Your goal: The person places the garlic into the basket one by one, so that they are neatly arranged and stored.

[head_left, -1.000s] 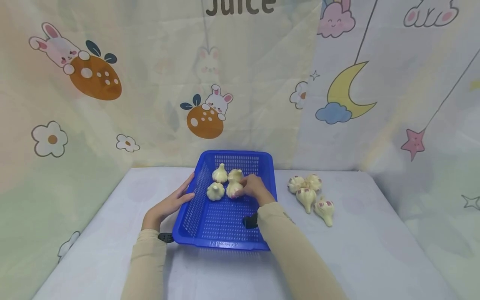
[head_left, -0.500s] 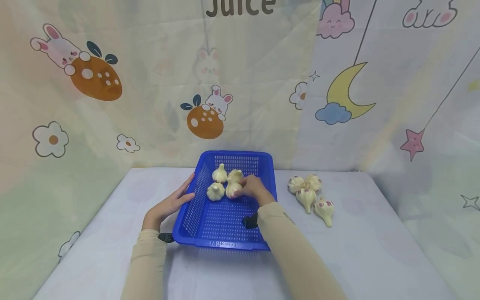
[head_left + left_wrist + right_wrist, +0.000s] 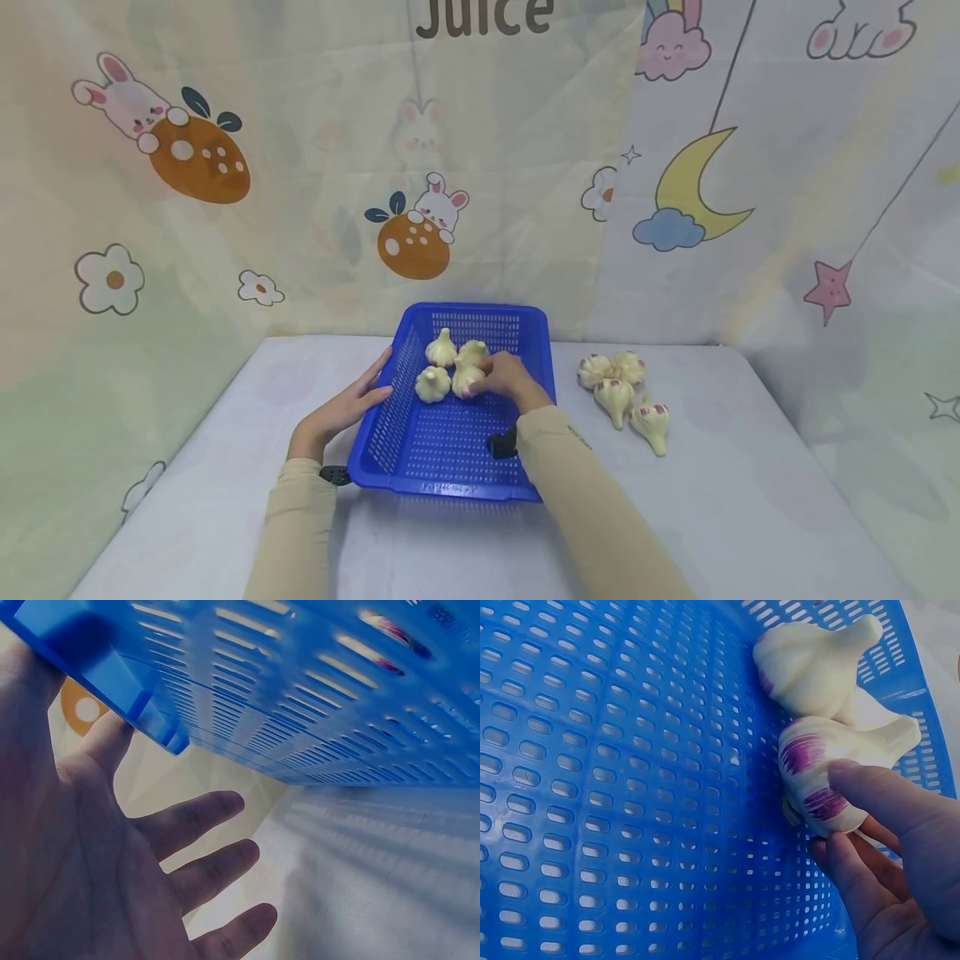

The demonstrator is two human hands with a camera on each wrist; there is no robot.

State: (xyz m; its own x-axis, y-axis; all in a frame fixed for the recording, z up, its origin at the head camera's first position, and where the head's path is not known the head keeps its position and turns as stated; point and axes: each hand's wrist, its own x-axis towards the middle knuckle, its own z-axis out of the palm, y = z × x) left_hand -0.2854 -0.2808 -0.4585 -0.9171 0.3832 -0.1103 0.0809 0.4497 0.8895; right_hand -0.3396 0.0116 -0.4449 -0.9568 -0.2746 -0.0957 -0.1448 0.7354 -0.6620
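Nothing moved; blue bskt [image 3: 446, 450] w/ 4 garlic bulbs [image 3: 432, 385].

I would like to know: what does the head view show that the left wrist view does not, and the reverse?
Only the head view: the right hand pinching a garlic bulb inside the basket, and four bulbs on the table beside it.
Only the left wrist view: the palm side of the left hand and the outer face of the basket's left wall.
Both: the left hand, the blue basket and the white table.
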